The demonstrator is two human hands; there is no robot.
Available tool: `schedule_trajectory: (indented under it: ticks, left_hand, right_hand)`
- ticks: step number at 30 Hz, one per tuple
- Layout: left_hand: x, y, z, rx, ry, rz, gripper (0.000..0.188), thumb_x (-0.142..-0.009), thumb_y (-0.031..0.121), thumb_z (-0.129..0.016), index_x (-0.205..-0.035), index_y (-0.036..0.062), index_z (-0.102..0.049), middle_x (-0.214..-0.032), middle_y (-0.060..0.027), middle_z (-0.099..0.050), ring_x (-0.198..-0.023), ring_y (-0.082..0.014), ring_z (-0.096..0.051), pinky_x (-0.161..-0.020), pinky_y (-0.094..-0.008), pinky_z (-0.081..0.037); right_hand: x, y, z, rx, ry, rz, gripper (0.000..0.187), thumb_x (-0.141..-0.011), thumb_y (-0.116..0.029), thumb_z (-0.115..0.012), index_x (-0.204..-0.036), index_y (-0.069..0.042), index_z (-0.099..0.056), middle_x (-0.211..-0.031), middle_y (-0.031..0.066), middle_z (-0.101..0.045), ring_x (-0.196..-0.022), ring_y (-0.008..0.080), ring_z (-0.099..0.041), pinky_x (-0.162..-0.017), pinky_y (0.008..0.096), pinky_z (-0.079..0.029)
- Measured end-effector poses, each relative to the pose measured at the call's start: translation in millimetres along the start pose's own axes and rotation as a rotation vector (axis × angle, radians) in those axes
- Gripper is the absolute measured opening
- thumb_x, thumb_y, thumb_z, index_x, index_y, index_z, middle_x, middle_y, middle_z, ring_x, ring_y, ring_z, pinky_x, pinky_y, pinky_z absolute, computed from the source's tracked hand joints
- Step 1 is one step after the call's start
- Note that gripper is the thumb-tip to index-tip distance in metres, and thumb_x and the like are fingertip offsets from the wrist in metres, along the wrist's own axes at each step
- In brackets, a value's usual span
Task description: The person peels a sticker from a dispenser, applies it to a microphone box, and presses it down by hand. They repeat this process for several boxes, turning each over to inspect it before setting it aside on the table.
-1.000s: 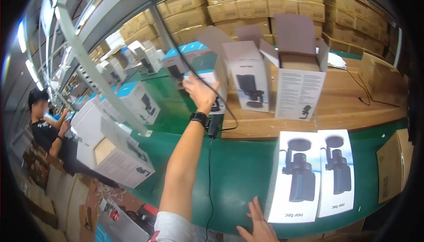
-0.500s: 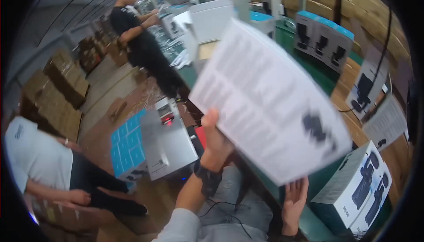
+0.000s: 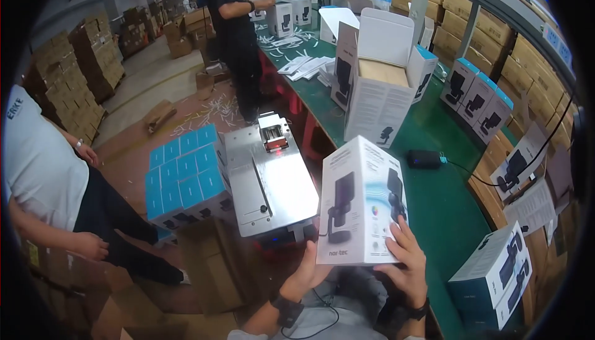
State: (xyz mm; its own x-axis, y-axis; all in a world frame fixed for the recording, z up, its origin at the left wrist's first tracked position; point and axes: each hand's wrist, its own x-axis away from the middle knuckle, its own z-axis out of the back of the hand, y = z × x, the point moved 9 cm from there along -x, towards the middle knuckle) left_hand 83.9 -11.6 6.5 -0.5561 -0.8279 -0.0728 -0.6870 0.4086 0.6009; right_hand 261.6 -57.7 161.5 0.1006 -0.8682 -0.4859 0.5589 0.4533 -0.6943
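In front of my body I hold a white retail box (image 3: 343, 216) printed with pictures of a black desk microphone. It stands nearly upright, two printed sides facing me. My left hand (image 3: 305, 273) grips its lower left side, fingers partly hidden behind it. On the lower right side my right hand (image 3: 406, 254) is closed around the box, thumb near the bottom edge. Just beyond it on the left is a flat silver metal machine (image 3: 282, 194) with a small block and a red light. A taller open-topped white carton (image 3: 378, 114) stands on the green table behind the box.
Blue-topped boxes (image 3: 186, 172) are stacked left of the machine, above an open brown carton (image 3: 214, 265). A person in a white shirt (image 3: 46, 160) stands at left; another in black (image 3: 232, 36) works farther off. The green table (image 3: 434, 197) holds a black cabled device (image 3: 424, 159) and more boxes.
The box has come down and turned from its text-covered side to its picture sides. My right hand, earlier open at its lower corner, now grips it. My view has shifted, showing more table.
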Motion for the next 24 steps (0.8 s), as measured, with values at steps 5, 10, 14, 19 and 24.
schedule_trajectory:
  ticks: [5,10,14,19,24]
  left_hand:
    - [-5.2,-6.0,-12.1,-0.27,-0.023,0.165,0.095,-0.102,0.069,-0.051,-0.165,0.0017,-0.025,-0.164,-0.0161,-0.041,-0.152,-0.0286,-0.039,-0.125,-0.045,-0.031]
    - [-35.9,28.6,-86.9,-0.881,-0.155,-0.251,0.083,-0.102,0.059,-0.059,-0.161,0.0052,-0.036,-0.158,-0.0177,-0.048,-0.144,-0.0291,-0.048,-0.119,-0.0413,-0.039]
    - [-62.7,67.8,-98.0,-1.247,-0.259,-0.269,0.055,-0.102,0.038,-0.07,-0.146,0.0058,-0.058,-0.143,-0.0163,-0.062,-0.127,-0.0289,-0.062,-0.109,-0.0392,-0.049]
    - [-97.1,221.8,-40.7,-1.992,0.078,-0.702,0.017,-0.084,0.004,-0.074,-0.101,0.0055,-0.074,-0.102,-0.0125,-0.071,-0.098,-0.0364,-0.066,-0.086,-0.0451,-0.055]
    - [-138.8,272.7,29.4,-2.358,-0.09,-0.72,0.018,-0.078,0.007,-0.075,-0.096,0.0075,-0.072,-0.092,-0.0085,-0.062,-0.092,-0.0294,-0.061,-0.081,-0.042,-0.049]
  right_hand:
    - [16.5,23.3,3.5,0.063,-0.103,0.214,0.088,-0.065,-0.02,-0.099,-0.14,0.006,-0.062,-0.162,0.0222,-0.046,-0.15,0.0359,-0.044,-0.12,0.0462,-0.039]
    - [92.8,116.8,29.7,-0.42,0.376,-0.392,0.109,-0.063,-0.023,-0.102,-0.151,0.006,-0.045,-0.158,0.0177,-0.048,-0.14,0.0298,-0.052,-0.117,0.0423,-0.041]
    - [112.3,125.2,37.8,-0.354,0.596,-0.458,0.103,-0.072,-0.015,-0.097,-0.153,0.005,-0.038,-0.148,0.0153,-0.053,-0.132,0.0256,-0.056,-0.113,0.0409,-0.044]
    - [138.3,142.6,43.7,-0.254,0.574,-0.67,0.087,-0.076,-0.008,-0.091,-0.147,0.006,-0.043,-0.139,0.0142,-0.058,-0.123,0.0229,-0.06,-0.107,0.0397,-0.047]
    - [139.8,139.1,44.0,-0.203,0.556,-0.675,0.08,-0.078,-0.01,-0.09,-0.143,0.007,-0.047,-0.134,0.0144,-0.061,-0.118,0.022,-0.061,-0.105,0.0386,-0.048]
